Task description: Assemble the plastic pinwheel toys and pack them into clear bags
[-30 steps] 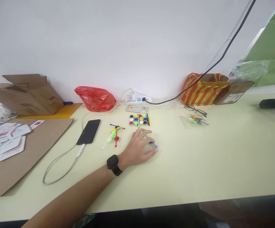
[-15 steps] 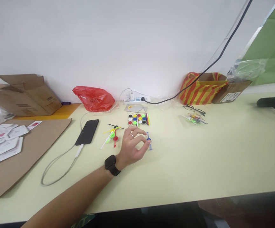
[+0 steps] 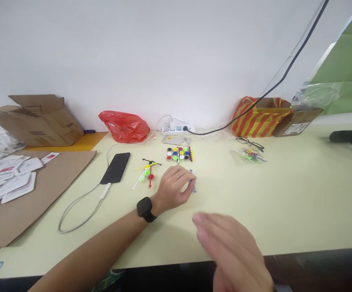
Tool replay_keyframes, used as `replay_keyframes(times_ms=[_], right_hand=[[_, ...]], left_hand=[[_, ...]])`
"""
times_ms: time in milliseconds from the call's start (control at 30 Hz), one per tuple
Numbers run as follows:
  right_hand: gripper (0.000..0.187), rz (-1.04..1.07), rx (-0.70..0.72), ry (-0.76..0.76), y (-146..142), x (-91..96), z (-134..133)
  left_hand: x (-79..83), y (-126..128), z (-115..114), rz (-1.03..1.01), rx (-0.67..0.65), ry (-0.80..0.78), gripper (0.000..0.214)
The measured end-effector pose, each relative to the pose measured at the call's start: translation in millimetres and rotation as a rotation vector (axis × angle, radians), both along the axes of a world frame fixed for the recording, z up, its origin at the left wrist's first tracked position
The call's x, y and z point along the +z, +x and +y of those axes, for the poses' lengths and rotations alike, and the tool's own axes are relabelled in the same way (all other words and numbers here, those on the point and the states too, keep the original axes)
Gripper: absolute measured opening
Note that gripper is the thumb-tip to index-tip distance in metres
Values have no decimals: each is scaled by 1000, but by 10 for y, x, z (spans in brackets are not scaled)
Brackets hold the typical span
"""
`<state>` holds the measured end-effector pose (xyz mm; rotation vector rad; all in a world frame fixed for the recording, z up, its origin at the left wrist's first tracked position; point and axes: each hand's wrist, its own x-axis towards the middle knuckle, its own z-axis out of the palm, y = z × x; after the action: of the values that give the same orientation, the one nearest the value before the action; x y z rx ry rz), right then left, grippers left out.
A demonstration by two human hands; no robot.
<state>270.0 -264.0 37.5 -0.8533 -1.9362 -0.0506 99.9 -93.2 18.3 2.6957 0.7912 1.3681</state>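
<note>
My left hand [image 3: 176, 188], with a ring and a black watch, is closed in a pinch on a blue plastic spinner arrow [image 3: 194, 187] at the middle of the table. Thumb and fingertips cover the arrow's centre, while its ends stick out above and below. Nearer the front edge is my right hand [image 3: 233, 247], blurred, its fingers stretched out side by side, apart from the arrow. Nothing shows in it. Left of my left hand lie several spinner arrows [image 3: 150, 177] in red, black, yellow, white and green. Behind it are rows of coloured round pieces [image 3: 175, 153].
A black phone [image 3: 115, 168] on a white cable lies at left, near cardboard [image 3: 57, 182] bearing white packets. At the back are a red bag [image 3: 124, 127], a power strip [image 3: 177, 129] and a striped bag [image 3: 255, 121]. Glasses [image 3: 250, 143] lie beside a small clear packet [image 3: 249, 155].
My right hand has come into view from the bottom. My left hand keeps its pinch on the blue spinner arrow, its fingers drawn closer together. The view has shifted slightly.
</note>
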Motion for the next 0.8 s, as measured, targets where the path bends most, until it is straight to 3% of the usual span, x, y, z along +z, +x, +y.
replay_keyframes(times_ms=[100, 133, 233, 300, 400, 567, 700, 800], right_hand=[[47, 52, 39, 90, -1, 86, 455], [45, 23, 7, 40, 37, 84, 567], [37, -159, -92, -218, 283, -40, 772], [45, -251, -173, -390, 526, -199, 835], [62, -391, -278, -639, 891, -433, 900], [65, -461, -247, -731, 1237, -543, 984], [62, -486, -239, -712, 1315, -535, 1028], [62, -494, -263, -656, 1331, -577, 1087]], left_hand=[[36, -35, 15, 42, 65, 59, 11], [60, -66, 47, 60, 103, 61, 10], [176, -253, 251, 135, 253, 43, 8], [276, -460, 442, 199, 339, -12, 14], [369, -839, 696, 268, 394, -232, 28], [185, -1288, 889, 194, 333, -643, 51], [-11, -1314, 910, 15, 297, -728, 60], [-31, -1252, 847, -11, 274, -741, 63]])
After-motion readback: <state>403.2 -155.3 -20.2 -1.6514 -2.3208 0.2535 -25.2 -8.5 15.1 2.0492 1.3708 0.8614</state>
